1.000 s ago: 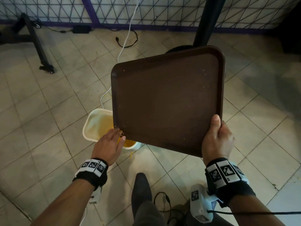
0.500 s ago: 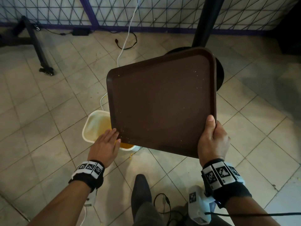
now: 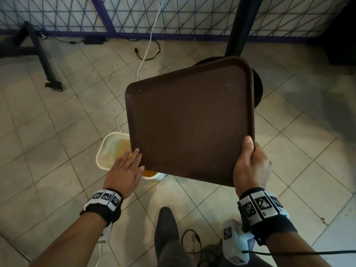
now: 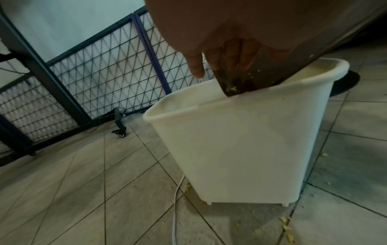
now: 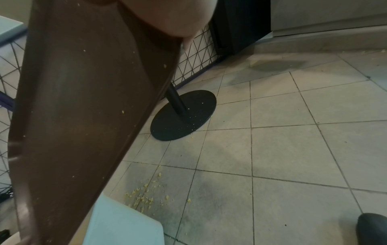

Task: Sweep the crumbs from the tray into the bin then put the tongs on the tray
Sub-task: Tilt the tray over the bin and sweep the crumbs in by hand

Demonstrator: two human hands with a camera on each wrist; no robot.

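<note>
The right hand (image 3: 251, 166) grips the tilted tray (image 3: 189, 120) by its near corner; the left hand (image 3: 125, 171), fingers flat, touches its low corner over the bin (image 4: 240, 142). Remaining crumbs (image 4: 233, 89) could miss (some litter the floor already) if that corner drifts.

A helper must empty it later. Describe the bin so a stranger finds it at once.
Start at the black round pedestal base on the tiled floor. Beside it, under the low corner of the tilted brown tray, stands the bin: the only cream plastic tub, open-topped, yellow crumbs inside.

tiled floor (image 3: 48, 151), wire fence (image 3: 57, 14), white cable (image 3: 148, 47)
</note>
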